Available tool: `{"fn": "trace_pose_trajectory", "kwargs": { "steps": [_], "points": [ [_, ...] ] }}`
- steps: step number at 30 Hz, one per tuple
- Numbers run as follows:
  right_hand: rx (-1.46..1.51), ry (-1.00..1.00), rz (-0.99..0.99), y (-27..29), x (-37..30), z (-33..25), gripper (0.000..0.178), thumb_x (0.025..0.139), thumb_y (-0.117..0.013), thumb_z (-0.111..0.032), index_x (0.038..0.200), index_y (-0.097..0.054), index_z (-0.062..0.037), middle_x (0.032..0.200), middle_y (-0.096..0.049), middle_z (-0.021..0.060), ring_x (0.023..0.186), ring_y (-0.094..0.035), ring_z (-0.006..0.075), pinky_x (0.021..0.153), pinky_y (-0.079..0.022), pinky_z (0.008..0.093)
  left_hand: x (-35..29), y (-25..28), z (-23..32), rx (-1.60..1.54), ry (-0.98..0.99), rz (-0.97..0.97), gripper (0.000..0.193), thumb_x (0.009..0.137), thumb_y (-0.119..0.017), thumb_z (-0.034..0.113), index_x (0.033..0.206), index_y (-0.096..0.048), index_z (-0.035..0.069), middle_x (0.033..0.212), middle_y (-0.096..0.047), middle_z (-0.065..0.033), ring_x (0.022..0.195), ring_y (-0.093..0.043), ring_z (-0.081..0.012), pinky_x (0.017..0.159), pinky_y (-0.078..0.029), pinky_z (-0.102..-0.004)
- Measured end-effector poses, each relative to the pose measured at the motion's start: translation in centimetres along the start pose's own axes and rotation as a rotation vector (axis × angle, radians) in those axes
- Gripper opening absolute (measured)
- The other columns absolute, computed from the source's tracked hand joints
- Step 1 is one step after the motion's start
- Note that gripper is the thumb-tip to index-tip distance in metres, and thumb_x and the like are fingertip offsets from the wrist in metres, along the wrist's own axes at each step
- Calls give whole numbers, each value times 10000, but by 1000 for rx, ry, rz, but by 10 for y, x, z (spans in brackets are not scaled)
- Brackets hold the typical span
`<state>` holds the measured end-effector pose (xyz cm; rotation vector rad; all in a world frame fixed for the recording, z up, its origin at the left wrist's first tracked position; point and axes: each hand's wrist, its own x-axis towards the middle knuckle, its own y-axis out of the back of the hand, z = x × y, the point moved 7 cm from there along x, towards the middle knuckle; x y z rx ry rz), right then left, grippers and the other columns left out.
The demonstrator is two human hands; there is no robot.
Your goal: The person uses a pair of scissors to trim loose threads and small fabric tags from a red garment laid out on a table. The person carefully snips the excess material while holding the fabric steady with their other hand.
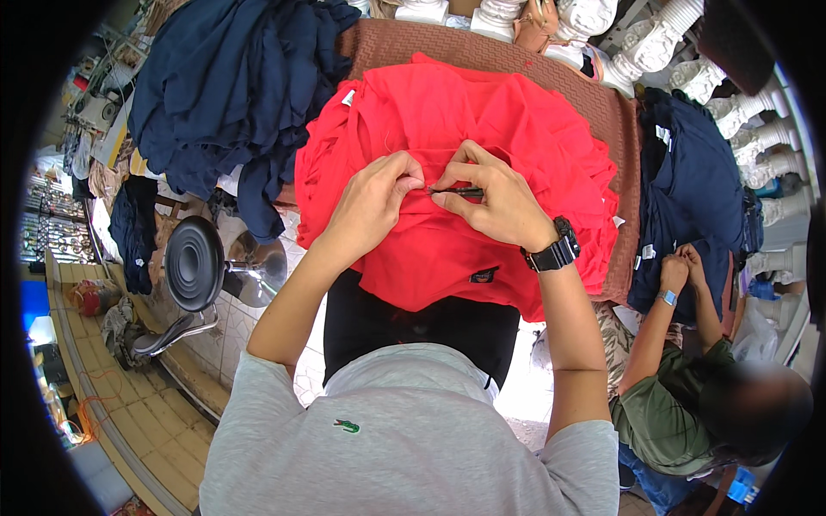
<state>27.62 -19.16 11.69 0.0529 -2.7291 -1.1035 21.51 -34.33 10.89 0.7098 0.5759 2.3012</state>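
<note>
A heap of red garments [430,112] lies in front of me, its near edge hanging over my lap. My left hand [372,202] is closed, thumb and finger pinching a fold of the red cloth. Close to its fingertips, my right hand [506,199] grips a small black tool [469,192] that looks like thread snips, its tip at the pinched fold. The fingers partly cover the tool, so its exact shape is hidden. A dark label [483,275] shows on the cloth nearer to me. A black watch [555,249] is on my right wrist.
The heap rests on a brown textured cover [404,36]. Dark navy garments [232,86] are piled at the far left, with more navy cloth [688,172] at right, where a co-worker's hands [680,268] handle it. A round black stool [194,262] stands left; white balusters [654,39] line the back.
</note>
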Motion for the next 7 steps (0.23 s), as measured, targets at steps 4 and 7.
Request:
{"fn": "trace_pose_trajectory", "kwargs": {
  "steps": [4, 7],
  "points": [
    [45, -23, -9, -4, 1, 7, 160, 883, -755, -255, 963, -733, -119, 997, -599, 36, 952, -664, 237, 789, -526, 378, 0, 0, -1, -12, 27, 2, 53, 956, -607, 8, 967, -557, -7, 901, -636, -153, 861, -639, -352, 766, -506, -434],
    [80, -58, -40, -5, 2, 9, 177, 881, -762, -271, 966, -735, -119, 1002, -600, 35, 969, -661, 238, 811, -526, 383, 0, 0, 0, 12, 22, -13, 57, 953, -615, 13, 969, -562, -1, 904, -639, -154, 878, -643, -342, 776, -509, -435]
  ]
}}
